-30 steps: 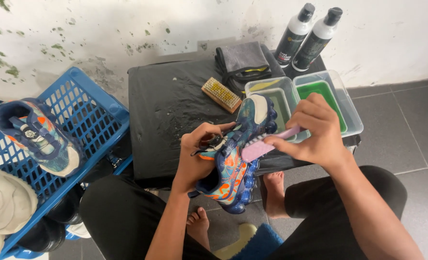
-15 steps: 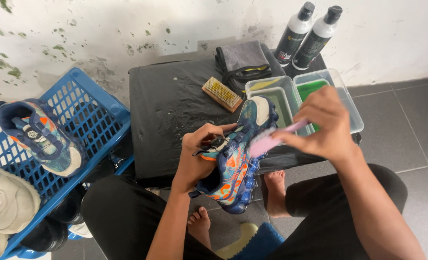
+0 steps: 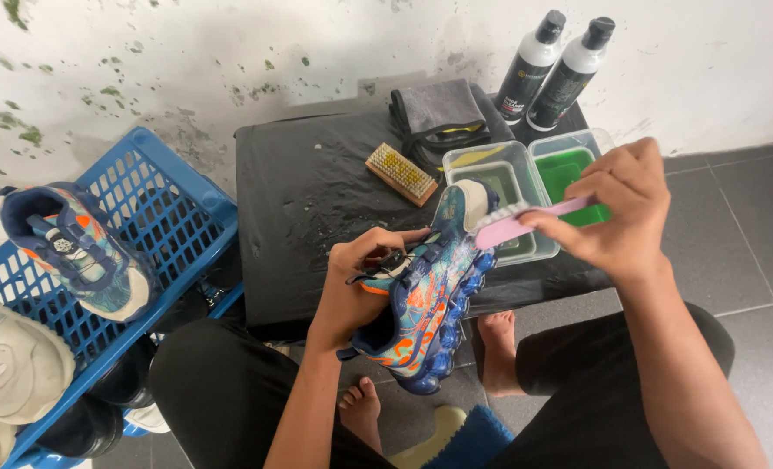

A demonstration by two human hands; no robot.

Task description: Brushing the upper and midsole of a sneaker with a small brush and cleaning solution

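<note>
Sneaker [image 3: 425,291] clamped in my left hand [image 3: 360,282], right hand [image 3: 621,213] gripping pink brush [image 3: 525,221]; I'd scrub with short, light strokes.

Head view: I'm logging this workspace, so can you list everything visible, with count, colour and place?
Sneaker: one, blue and orange patterned, held over the lap.
Brush: one, pink handle, bristles against the sneaker's toe.
Second sneaker: one, same pattern, on the crate.
Crate: one, blue plastic, left of the table.
Pale shoe: one, off-white, lower left edge.
Table: one, black, wet top, against the wall.
Wooden brush: one, tan, on the table.
Tubs: two, clear; the right one holds green liquid.
Bottles: two, black and white, back right of the table.
Cloth: one, grey, folded, back of the table.
Left hand: grips the sneaker.
Right hand: grips the brush.
Bare feet: two, on the floor.
</note>
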